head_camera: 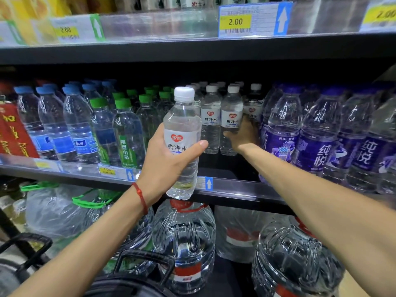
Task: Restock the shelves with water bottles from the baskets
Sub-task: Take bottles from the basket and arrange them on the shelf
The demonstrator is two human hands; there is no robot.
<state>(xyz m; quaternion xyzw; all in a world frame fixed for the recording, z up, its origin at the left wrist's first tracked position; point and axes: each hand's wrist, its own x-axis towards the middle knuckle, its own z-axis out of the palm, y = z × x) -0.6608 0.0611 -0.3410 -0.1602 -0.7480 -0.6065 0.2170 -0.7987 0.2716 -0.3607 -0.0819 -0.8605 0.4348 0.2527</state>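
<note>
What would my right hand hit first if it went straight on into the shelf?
Probably the rear bottle, white-capped, just beyond the right hand. Its thumb curls on the front bottle. Depth is unclear.

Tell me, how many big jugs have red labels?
3: the middle jug, the back jug right of it, and the near jug at bottom right. More may be hidden.

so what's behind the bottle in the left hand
Rows of matching white-capped bottles on the shelf, the right hand reaching among them. The held bottle covers whatever stands directly behind.
</note>
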